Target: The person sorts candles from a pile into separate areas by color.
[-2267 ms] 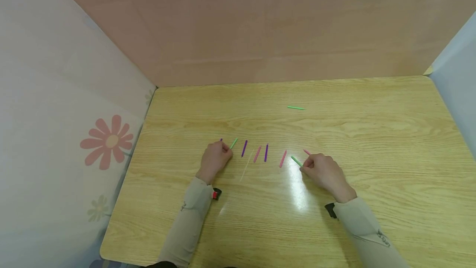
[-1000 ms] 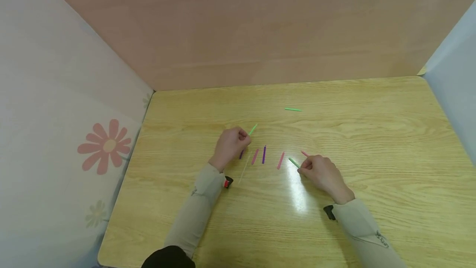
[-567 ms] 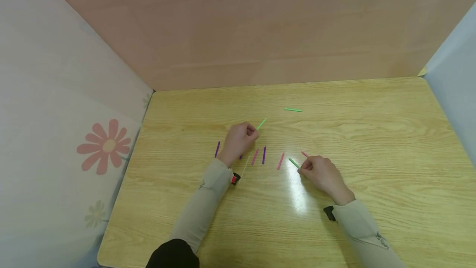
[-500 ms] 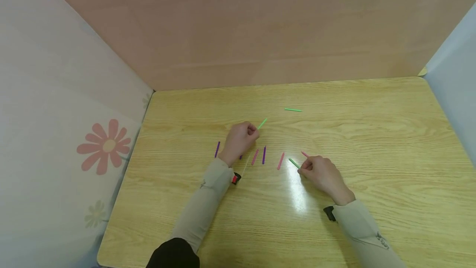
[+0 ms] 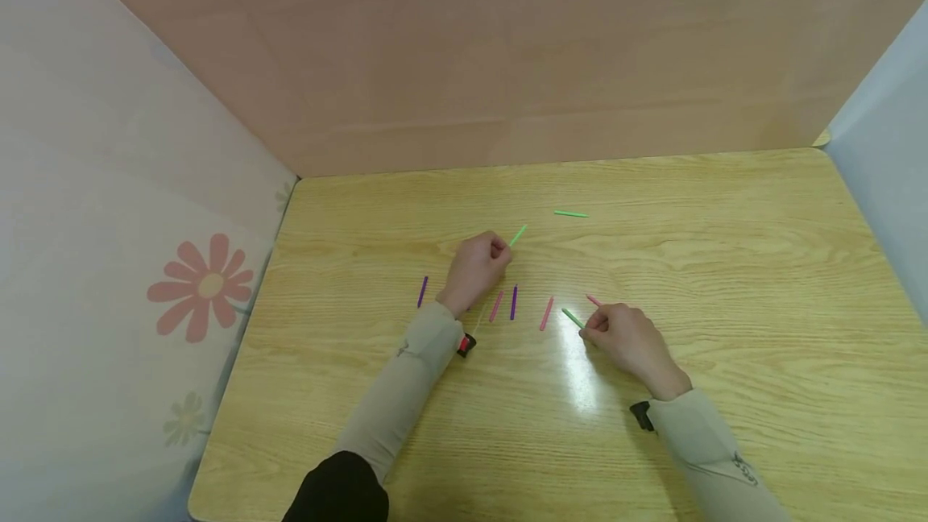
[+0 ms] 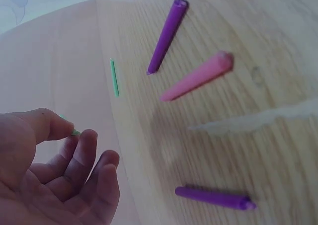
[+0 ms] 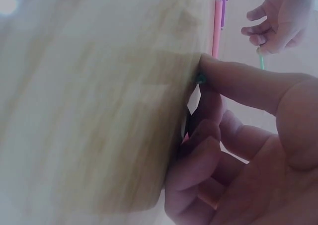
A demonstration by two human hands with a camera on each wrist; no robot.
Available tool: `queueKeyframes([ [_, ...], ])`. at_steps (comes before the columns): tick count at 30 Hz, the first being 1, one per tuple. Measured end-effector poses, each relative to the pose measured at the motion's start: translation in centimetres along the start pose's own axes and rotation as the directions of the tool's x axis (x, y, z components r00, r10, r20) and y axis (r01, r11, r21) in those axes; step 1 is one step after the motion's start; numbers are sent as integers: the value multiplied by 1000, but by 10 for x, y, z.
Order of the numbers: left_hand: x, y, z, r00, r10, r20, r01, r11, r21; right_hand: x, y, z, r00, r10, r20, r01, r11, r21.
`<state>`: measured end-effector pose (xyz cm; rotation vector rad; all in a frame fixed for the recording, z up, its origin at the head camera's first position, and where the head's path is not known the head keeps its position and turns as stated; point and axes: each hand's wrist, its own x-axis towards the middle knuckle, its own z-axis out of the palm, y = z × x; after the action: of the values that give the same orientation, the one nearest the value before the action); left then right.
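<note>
My left hand (image 5: 487,258) is raised a little over the wooden table (image 5: 725,280) and pinches a light green stick (image 5: 517,236) between thumb and forefinger. The left wrist view shows only the stick's tip (image 6: 74,131) at those fingers. My right hand (image 5: 605,327) rests on the table with fingers curled, and its fingertip holds the near end of a darker green stick (image 5: 573,317), seen as a green end (image 7: 200,78) in the right wrist view. A short pink stick (image 5: 594,300) lies just beyond that hand.
Between the hands lie a pink stick (image 5: 496,306), a purple stick (image 5: 514,302) and another pink stick (image 5: 547,313). A purple stick (image 5: 423,292) lies left of my left arm. A green stick (image 5: 571,214) lies farther back. Panels wall the table on three sides.
My left hand lifted the light green stick from the left end of the row and carried it up and to the right. A purple stick it covered now shows. The right hand stayed put.
</note>
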<state>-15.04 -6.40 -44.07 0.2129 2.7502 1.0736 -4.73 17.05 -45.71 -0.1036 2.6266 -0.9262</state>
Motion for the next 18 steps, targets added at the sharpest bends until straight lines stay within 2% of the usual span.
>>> queueKeyframes([
  [7,9,2,7,1000,2,27,-2,1000,0,-1,0,0,1000,-5,-7,5,1000,-7],
  [13,14,5,15,999,-41,25,40,999,17,0,-1,0,1000,-12,-17,12,1000,-12],
  [18,17,7,20,996,-81,36,82,997,-17,0,-1,0,1000,-10,-14,10,1000,-14],
])
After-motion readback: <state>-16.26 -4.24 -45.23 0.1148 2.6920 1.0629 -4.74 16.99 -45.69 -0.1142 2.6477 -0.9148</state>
